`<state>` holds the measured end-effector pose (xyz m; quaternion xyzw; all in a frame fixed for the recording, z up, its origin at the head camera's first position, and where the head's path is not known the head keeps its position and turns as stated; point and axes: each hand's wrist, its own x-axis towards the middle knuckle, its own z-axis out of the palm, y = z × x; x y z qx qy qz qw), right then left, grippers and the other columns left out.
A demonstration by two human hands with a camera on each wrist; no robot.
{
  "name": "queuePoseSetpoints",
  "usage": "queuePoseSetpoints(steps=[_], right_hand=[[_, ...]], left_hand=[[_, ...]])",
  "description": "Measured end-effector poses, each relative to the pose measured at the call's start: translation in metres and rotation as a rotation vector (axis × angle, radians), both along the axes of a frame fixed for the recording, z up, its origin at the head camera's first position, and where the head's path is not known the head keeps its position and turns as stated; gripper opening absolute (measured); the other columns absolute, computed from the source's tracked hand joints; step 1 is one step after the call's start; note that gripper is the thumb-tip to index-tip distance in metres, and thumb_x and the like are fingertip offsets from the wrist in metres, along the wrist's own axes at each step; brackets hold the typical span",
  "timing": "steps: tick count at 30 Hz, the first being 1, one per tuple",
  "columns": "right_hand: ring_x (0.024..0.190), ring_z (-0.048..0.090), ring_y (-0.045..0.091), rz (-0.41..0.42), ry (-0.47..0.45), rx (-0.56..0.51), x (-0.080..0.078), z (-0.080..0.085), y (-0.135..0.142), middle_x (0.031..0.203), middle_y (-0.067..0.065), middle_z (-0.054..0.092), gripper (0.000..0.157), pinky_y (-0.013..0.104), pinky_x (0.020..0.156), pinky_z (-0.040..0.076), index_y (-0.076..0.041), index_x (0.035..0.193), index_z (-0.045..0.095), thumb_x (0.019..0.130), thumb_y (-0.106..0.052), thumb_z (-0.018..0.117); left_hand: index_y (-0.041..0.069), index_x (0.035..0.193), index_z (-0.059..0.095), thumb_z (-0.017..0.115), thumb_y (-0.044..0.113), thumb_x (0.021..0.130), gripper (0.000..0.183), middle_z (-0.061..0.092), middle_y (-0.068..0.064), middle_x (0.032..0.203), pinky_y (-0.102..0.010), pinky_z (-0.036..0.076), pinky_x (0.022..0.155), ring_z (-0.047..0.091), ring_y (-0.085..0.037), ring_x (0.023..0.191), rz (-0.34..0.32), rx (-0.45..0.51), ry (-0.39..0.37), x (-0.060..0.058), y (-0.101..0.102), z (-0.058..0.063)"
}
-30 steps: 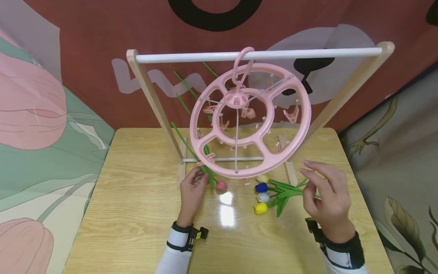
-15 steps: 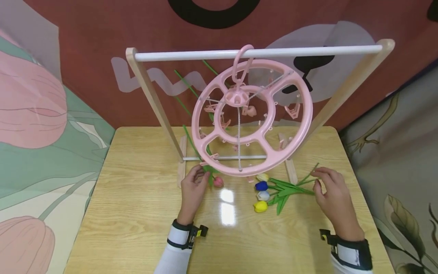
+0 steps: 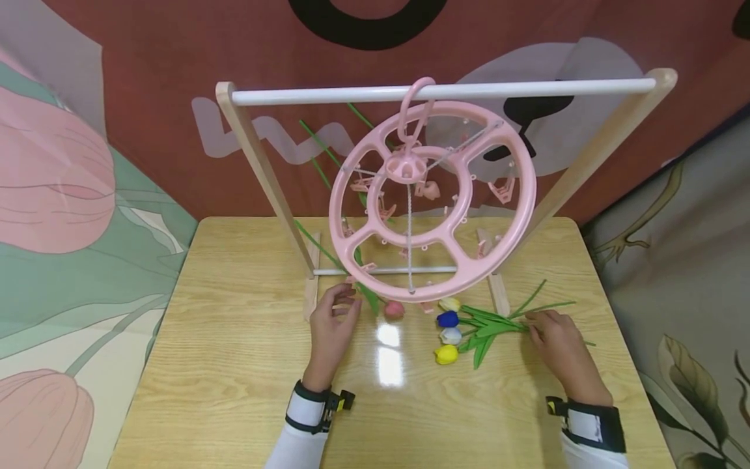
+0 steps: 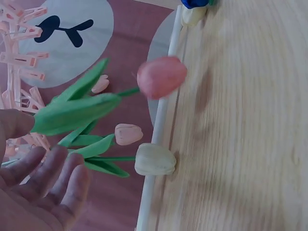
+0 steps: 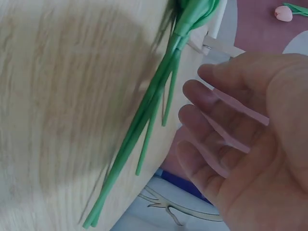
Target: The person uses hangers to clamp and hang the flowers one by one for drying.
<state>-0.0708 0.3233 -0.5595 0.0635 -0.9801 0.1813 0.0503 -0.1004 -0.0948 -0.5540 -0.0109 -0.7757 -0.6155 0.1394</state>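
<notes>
Glossy plastic hanger [image 3: 407, 168], shiny wood-grain tabletop [image 3: 234, 352], matt tulip head [image 4: 162, 77], cloth backdrop [image 3: 234, 52]

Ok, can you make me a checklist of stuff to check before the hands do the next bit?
1. Hook over the white rod: ok.
2. Four tulips lying on the table: ok.
3. Right hand gripping their stems: not ok; its fingers aren't closed around them.
4. Left hand not gripping the pink tulip: ok, fingers open.
5. Pink tulip firmly clipped: cannot tell.
6. Flowerless clip available: ok.
</notes>
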Motion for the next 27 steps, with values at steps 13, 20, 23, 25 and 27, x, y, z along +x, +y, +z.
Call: queuePoseSetpoints(steps=[13, 20, 23, 25, 27], right_hand=[[0.095, 0.063, 0.047, -0.018, -0.075, 0.020, 0.000, -0.011, 0.003, 0.105, 0.027, 0.071, 0.020, 0.062, 0.078, 0.053, 0.004, 0.105, 0.074, 0.086, 0.008, 0.076], [0.093, 0.063, 0.050, -0.046, -0.059, 0.053, 0.003, -0.017, 0.006, 0.101, 0.029, 0.068, 0.016, 0.064, 0.074, 0.051, 0.006, 0.100, 0.073, 0.084, 0.010, 0.075], [0.091, 0.063, 0.050, -0.036, -0.041, 0.053, 0.003, -0.019, 0.009, 0.099, 0.029, 0.068, 0.016, 0.064, 0.074, 0.052, 0.007, 0.098, 0.073, 0.083, 0.012, 0.075], [0.091, 0.063, 0.049, -0.026, -0.025, 0.040, 0.004, -0.020, 0.010, 0.098, 0.028, 0.069, 0.016, 0.064, 0.076, 0.053, 0.008, 0.098, 0.071, 0.083, 0.013, 0.074], [0.090, 0.064, 0.048, -0.016, -0.003, 0.022, 0.004, -0.019, 0.010, 0.096, 0.026, 0.069, 0.016, 0.063, 0.077, 0.054, 0.008, 0.099, 0.070, 0.084, 0.014, 0.074]], left_hand=[[0.003, 0.098, 0.070, 0.073, 0.001, 0.092, 0.007, 0.074, -0.007, 0.088, -0.021, 0.062, 0.066, 0.071, -0.013, 0.076, -0.276, -0.244, 0.232, 0.013, 0.012, 0.000], [0.006, 0.094, 0.071, 0.073, 0.006, 0.092, 0.003, 0.073, -0.003, 0.084, -0.026, 0.062, 0.063, 0.069, -0.011, 0.075, -0.362, -0.353, 0.259, 0.017, 0.029, 0.002], [0.006, 0.094, 0.071, 0.073, 0.007, 0.093, 0.003, 0.072, -0.003, 0.084, -0.027, 0.062, 0.065, 0.068, -0.011, 0.076, -0.375, -0.386, 0.259, 0.017, 0.035, 0.003], [0.006, 0.095, 0.071, 0.073, 0.007, 0.093, 0.003, 0.072, -0.002, 0.085, -0.026, 0.062, 0.068, 0.068, -0.010, 0.077, -0.378, -0.411, 0.268, 0.017, 0.039, 0.004], [0.008, 0.098, 0.071, 0.073, 0.007, 0.093, 0.005, 0.073, -0.002, 0.088, -0.026, 0.062, 0.071, 0.069, -0.010, 0.080, -0.383, -0.430, 0.281, 0.016, 0.043, 0.007]])
